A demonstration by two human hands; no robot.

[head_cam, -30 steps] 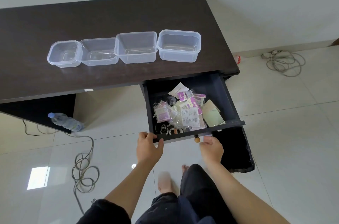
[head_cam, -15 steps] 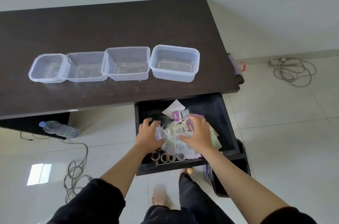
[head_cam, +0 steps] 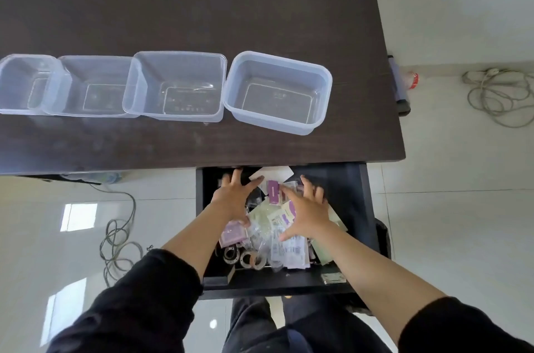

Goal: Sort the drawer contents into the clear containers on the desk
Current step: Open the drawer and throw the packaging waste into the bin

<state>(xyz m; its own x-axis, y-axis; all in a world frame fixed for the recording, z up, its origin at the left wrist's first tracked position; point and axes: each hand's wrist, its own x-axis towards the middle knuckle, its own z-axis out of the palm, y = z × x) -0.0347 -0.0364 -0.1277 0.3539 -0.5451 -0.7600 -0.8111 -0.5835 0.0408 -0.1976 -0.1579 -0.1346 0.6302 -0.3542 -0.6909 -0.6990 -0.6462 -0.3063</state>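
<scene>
Both hands, left hand [head_cam: 234, 199] and right hand [head_cam: 305, 213], are spread flat, gripping nothing, on mixed plastic packets [head_cam: 271, 232] inside the open dark drawer [head_cam: 351, 202]. Four clear plastic containers [head_cam: 176, 86] are lined along the dark tabletop's [head_cam: 202, 5] front edge.

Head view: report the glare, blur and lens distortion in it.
Head view: bright window reflections glare off the glossy floor tiles; soft sheen on the dark desk; the wide-angle lens bows the desk edge and stretches the sleeves; the left hand and right hand over the packets look slightly soft.
</scene>
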